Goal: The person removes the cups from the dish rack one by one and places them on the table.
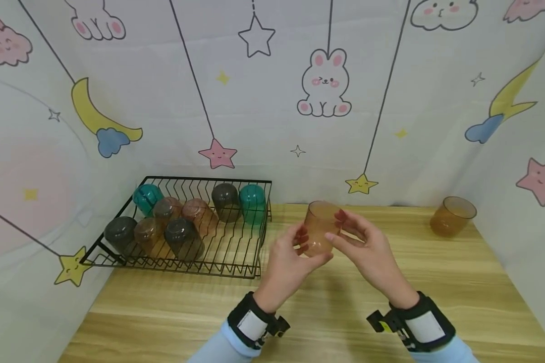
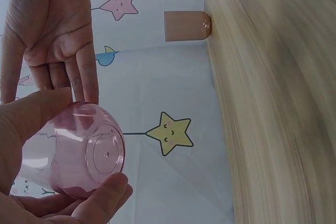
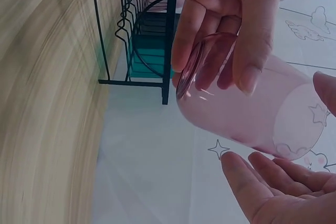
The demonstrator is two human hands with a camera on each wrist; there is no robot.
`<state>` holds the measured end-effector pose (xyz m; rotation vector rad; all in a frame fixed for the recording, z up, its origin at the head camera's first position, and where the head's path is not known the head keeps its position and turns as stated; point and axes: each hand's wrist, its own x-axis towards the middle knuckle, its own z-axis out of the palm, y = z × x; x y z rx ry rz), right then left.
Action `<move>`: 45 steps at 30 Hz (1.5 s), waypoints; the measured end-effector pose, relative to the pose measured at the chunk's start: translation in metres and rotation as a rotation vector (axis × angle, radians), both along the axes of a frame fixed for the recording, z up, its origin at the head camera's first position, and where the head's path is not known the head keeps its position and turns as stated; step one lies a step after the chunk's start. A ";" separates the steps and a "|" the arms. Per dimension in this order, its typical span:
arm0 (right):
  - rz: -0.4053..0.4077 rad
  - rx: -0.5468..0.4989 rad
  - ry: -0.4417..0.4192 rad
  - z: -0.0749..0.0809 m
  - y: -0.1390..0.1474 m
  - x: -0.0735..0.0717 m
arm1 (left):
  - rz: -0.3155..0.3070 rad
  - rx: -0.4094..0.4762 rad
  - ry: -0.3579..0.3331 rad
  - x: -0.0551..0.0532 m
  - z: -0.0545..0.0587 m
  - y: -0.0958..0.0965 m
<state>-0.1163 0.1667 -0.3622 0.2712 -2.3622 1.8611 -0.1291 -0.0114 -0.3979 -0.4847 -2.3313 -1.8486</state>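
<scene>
Legible text, labels, brands and numbers: none in any view. On the base of the rounded, see-through, pink-to-amber tumbler (image 2: 106, 154): faint marks near the edge, too small and blurred to read. On the black fabric left wristband (image 1: 242, 310) and the black fabric right wristband (image 1: 438, 307): a white rectangular panel each, without readable characters. On the white backdrop cloth (image 1: 272, 116): printed stars, rabbits, moons and clouds, pictures only, without readable lettering.

Left of the held cup (image 1: 319, 229), a rack (image 1: 229, 243) on the table (image 1: 327, 322) contains cups (image 1: 183, 238); another cup (image 1: 449, 219) stands right.
</scene>
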 end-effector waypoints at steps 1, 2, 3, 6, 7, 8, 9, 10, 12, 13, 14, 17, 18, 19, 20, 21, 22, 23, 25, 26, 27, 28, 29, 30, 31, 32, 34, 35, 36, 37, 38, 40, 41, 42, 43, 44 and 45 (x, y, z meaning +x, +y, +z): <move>-0.003 0.002 0.003 0.000 0.000 0.000 | -0.003 0.000 -0.007 0.000 -0.001 0.000; -0.006 0.003 0.005 -0.001 -0.001 -0.001 | -0.006 0.000 -0.010 0.000 -0.001 0.001; -0.010 0.007 0.005 -0.001 -0.001 -0.001 | -0.010 -0.001 -0.013 -0.001 -0.002 0.001; -0.017 0.018 0.004 -0.001 -0.002 -0.001 | -0.019 -0.005 -0.019 0.000 -0.005 0.002; -0.018 0.024 0.003 -0.001 -0.003 0.000 | -0.021 -0.008 -0.021 0.000 -0.006 0.002; -0.019 0.031 0.004 -0.001 -0.003 0.000 | -0.025 -0.011 -0.020 0.000 -0.007 0.002; -0.020 0.039 0.002 -0.001 -0.004 0.000 | -0.026 -0.016 -0.023 0.001 -0.007 0.003; -0.022 0.048 0.002 -0.001 -0.005 0.001 | -0.027 -0.022 -0.024 0.001 -0.008 0.003; -0.029 0.069 0.000 0.000 -0.006 0.001 | -0.031 -0.034 -0.028 0.001 -0.009 0.003; -0.032 0.076 -0.002 0.000 -0.006 0.002 | -0.031 -0.042 -0.031 0.001 -0.009 0.003; -0.035 0.085 -0.008 0.002 -0.006 0.003 | -0.033 -0.049 -0.031 0.001 -0.010 0.003; -0.042 0.107 -0.019 0.013 -0.010 0.008 | -0.037 -0.073 -0.020 0.002 -0.011 0.003; -0.042 0.108 -0.018 0.013 -0.010 0.008 | -0.035 -0.087 -0.016 0.002 -0.011 0.003; -0.041 0.111 -0.014 0.012 -0.010 0.008 | -0.034 -0.099 -0.009 0.002 -0.011 0.003; -0.041 0.117 -0.009 0.011 -0.010 0.008 | -0.034 -0.111 -0.002 0.002 -0.012 0.003; -0.041 0.119 -0.001 0.009 -0.009 0.007 | -0.032 -0.124 0.002 0.002 -0.012 0.003; -0.040 0.119 0.011 0.004 -0.008 0.005 | -0.032 -0.133 0.004 0.002 -0.012 0.003; -0.044 0.119 0.019 -0.002 -0.007 0.003 | -0.032 -0.144 0.006 0.002 -0.012 0.003; -0.051 0.121 0.030 -0.005 -0.006 0.001 | -0.033 -0.159 0.016 0.002 -0.013 0.003; -0.056 0.121 0.033 -0.006 -0.006 0.001 | -0.035 -0.162 0.018 0.002 -0.013 0.002; -0.060 0.120 0.036 -0.006 -0.006 0.001 | -0.037 -0.165 0.019 0.002 -0.013 0.002; -0.065 0.121 0.040 -0.006 -0.006 0.001 | -0.040 -0.166 0.022 0.001 -0.014 0.002; -0.070 0.122 0.042 -0.006 -0.006 0.001 | -0.043 -0.169 0.026 0.001 -0.014 0.002; -0.073 0.123 0.045 -0.006 -0.006 0.001 | -0.045 -0.173 0.029 0.001 -0.013 0.001; -0.076 0.126 0.047 -0.006 -0.006 0.001 | -0.048 -0.178 0.035 0.001 -0.013 0.001; -0.079 0.129 0.050 -0.005 -0.006 0.001 | -0.049 -0.187 0.040 0.001 -0.013 0.001; -0.084 0.134 0.054 -0.005 -0.006 0.001 | -0.048 -0.212 0.047 0.001 -0.012 0.000; -0.086 0.136 0.057 -0.004 -0.006 0.002 | -0.045 -0.227 0.047 0.001 -0.012 0.000; -0.087 0.139 0.057 -0.004 -0.006 0.002 | -0.041 -0.244 0.045 0.000 -0.011 -0.001; -0.089 0.141 0.058 -0.004 -0.006 0.002 | -0.038 -0.258 0.041 0.000 -0.011 -0.001; -0.090 0.143 0.059 -0.004 -0.005 0.002 | -0.031 -0.276 0.033 0.000 -0.010 -0.001; -0.094 0.150 0.062 -0.004 -0.003 0.001 | -0.015 -0.306 0.021 0.000 -0.009 -0.002; -0.097 0.153 0.065 -0.004 -0.002 0.001 | -0.006 -0.323 0.018 0.000 -0.008 -0.002; -0.100 0.156 0.067 -0.004 0.000 0.000 | 0.001 -0.339 0.019 0.000 -0.008 -0.003; -0.104 0.164 0.072 -0.004 0.003 -0.001 | 0.009 -0.356 0.022 0.000 -0.007 -0.003; -0.110 0.177 0.077 -0.004 0.005 -0.002 | 0.018 -0.375 0.026 -0.001 -0.007 -0.004; -0.117 0.189 0.081 -0.004 0.008 -0.003 | 0.024 -0.394 0.036 -0.001 -0.006 -0.004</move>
